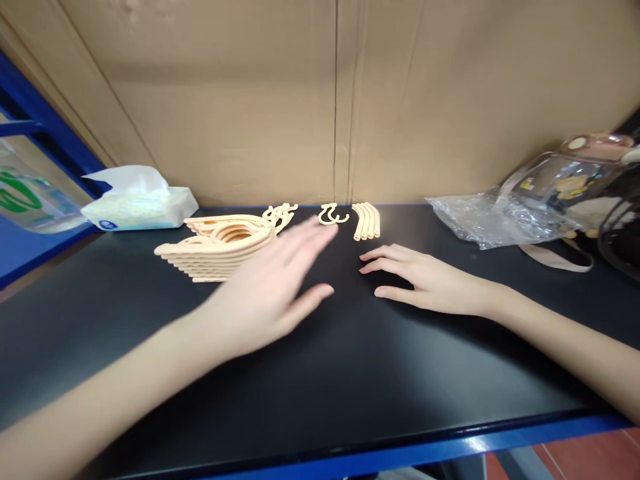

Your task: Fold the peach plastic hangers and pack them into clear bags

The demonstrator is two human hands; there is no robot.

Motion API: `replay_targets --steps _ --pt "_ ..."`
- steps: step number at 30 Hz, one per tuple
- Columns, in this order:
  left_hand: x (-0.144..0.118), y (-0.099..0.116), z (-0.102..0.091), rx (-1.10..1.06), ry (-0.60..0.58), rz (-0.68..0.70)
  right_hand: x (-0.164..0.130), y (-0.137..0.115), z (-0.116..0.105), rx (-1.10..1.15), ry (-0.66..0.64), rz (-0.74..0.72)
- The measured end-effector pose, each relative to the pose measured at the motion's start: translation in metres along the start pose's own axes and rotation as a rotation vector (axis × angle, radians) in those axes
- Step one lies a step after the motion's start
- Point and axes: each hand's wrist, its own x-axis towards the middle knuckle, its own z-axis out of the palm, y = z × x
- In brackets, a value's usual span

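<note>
My left hand (275,287) is stretched out over the black table, slightly blurred, with nothing in it. It partly covers the right end of a stack of cream plastic hangers (215,250). Beyond its fingertips lie a couple of loose cream hooks (330,215), and a small pile of similar hooks (281,215) sits behind the stack. My right hand (415,277) hovers or rests low over the table, empty, fingers apart and pointing left. Just behind it, several curved cream hanger arms (367,221) lie side by side.
A tissue pack (143,207) stands at the back left, near a clear bottle (37,193) with a green mark. At the right are a crumpled clear plastic bag (480,217) and a transparent bag with a strap (565,180). A cardboard wall (240,100) closes off the back.
</note>
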Motion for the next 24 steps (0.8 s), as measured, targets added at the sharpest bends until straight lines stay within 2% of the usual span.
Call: replay_targets --steps 3,8,13,20,24 --pt "-0.001 0.016 0.026 -0.005 -0.142 0.002 0.000 0.001 0.001 -0.003 0.010 -0.007" --pt "0.008 0.016 0.046 -0.033 -0.299 -0.243 0.000 0.001 0.002 0.008 0.026 -0.010" --pt "0.017 0.012 0.051 -0.067 -0.320 -0.266 0.000 0.001 0.002 -0.008 0.023 -0.004" --pt "0.011 0.004 0.047 -0.113 -0.339 -0.191 0.000 0.000 0.002 0.000 0.015 0.003" --pt "0.010 0.003 0.045 -0.098 -0.340 -0.173 0.006 0.004 0.007 -0.006 0.120 0.013"
